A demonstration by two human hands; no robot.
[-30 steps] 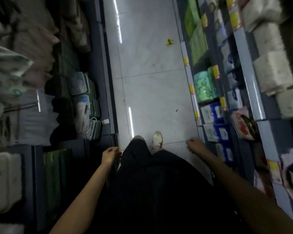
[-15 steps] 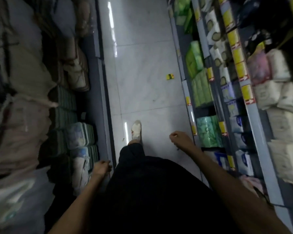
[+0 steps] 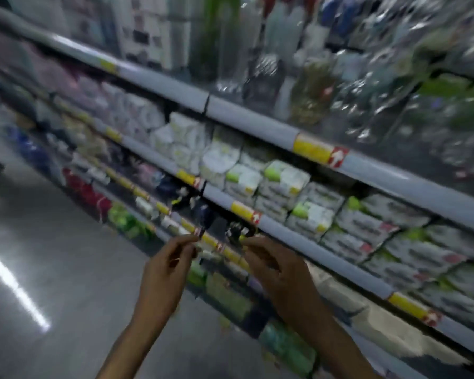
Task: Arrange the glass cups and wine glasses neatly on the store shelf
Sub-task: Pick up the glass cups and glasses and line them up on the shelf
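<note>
The view is motion-blurred. Clear glassware stands crowded on the top shelf at the upper right; single cups or wine glasses cannot be told apart. My left hand and my right hand are raised side by side in front of the lower shelves, well below the glassware. Their fingers reach forward, loosely bent, and I see nothing in either hand.
Below the glass shelf run shelves of white and green packaged goods, with grey rails and yellow price tags. More packs fill the lowest shelves. The shiny aisle floor lies at the left.
The view swung from looking down the aisle floor up to the right-hand shelves. Both hands rose from my sides and now sit together in front of the shelves.
</note>
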